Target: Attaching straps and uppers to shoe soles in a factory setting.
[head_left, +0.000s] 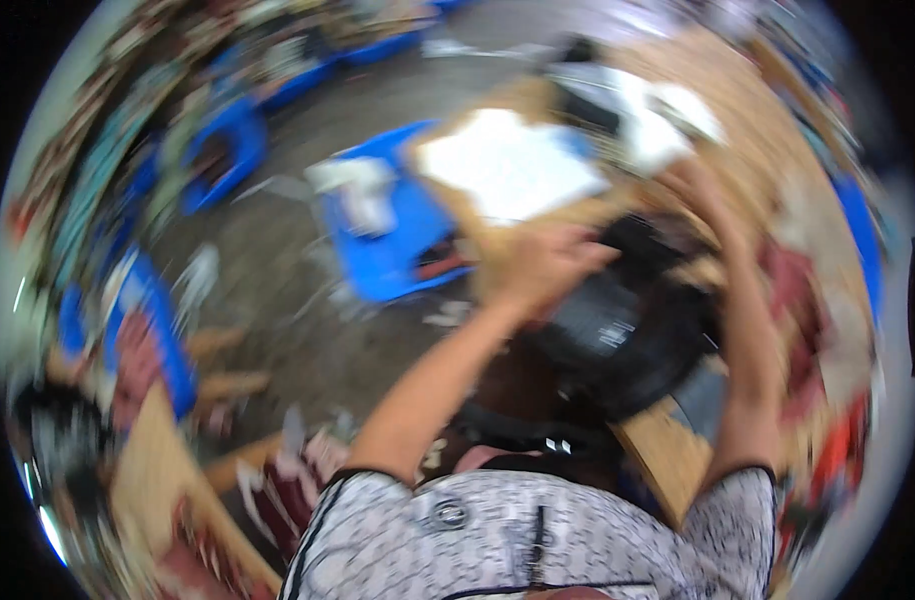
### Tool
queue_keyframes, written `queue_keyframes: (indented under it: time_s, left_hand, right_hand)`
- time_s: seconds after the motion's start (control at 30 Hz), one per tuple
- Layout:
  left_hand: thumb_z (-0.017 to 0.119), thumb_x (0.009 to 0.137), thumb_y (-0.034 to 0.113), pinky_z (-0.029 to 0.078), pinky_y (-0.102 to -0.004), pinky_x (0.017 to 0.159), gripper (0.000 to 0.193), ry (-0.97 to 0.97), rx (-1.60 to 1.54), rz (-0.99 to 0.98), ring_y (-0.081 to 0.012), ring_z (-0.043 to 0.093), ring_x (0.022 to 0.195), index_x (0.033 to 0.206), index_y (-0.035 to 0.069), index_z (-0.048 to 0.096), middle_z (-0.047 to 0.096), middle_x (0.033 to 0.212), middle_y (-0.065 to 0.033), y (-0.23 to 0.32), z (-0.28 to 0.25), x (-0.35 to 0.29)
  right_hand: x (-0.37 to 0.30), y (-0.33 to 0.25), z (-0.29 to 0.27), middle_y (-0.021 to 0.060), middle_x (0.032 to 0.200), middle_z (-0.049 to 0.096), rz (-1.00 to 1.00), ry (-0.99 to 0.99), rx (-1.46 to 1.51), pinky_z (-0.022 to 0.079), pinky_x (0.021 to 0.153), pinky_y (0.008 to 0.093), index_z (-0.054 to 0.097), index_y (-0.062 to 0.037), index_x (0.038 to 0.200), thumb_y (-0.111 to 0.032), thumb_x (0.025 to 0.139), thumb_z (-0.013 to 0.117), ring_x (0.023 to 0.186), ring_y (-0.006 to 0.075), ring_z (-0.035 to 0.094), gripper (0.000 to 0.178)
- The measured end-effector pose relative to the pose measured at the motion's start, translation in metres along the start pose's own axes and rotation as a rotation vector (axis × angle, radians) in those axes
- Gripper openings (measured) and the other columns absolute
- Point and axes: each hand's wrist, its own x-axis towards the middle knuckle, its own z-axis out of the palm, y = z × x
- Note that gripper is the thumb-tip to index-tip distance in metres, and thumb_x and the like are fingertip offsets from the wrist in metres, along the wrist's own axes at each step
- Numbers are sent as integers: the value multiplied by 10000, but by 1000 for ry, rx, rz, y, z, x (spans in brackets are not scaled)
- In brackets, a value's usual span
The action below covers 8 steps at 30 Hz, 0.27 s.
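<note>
Motion smears most of this view. My left hand [549, 262] reaches in over the near side of a wooden table, its fingertips at the edge of a dark, rounded black thing [597, 320]. Whether those fingers grip it is too blurred to tell. Farther up and to the right, my right hand [689, 188] is beside a bundled white thing [657, 120], and its fingers are smeared too. White sheets [507, 165] lie on the table left of that bundle, beyond my left hand.
A blue plastic crate [377, 260] with a white cloth-like thing [362, 195] on it stands left of the wooden table [742, 95]. More blue crates [222, 150] with contents line the far left. Dark red material [792, 310] lies right of my right forearm.
</note>
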Motion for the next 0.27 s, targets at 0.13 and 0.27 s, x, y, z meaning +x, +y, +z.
queue_keyframes:
  time_s: [0.13,0.27]
  left_hand:
    - [712,740,515,509,-419,693,459,-13,45,251,-338,660,752,839,67,727,681,783,-148,28,60,28]
    - [660,751,607,512,-434,701,522,49,276,74,-341,671,740,879,109,746,684,761,-178,-7,15,6]
  right_hand:
    - [-35,210,-48,33,751,542,-154,191,127,444,604,319,597,-35,898,-56,857,635,692,115,514,60]
    - [33,103,19,67,748,579,-178,-55,-145,459,578,295,597,-63,1019,-4,813,555,657,161,581,218]
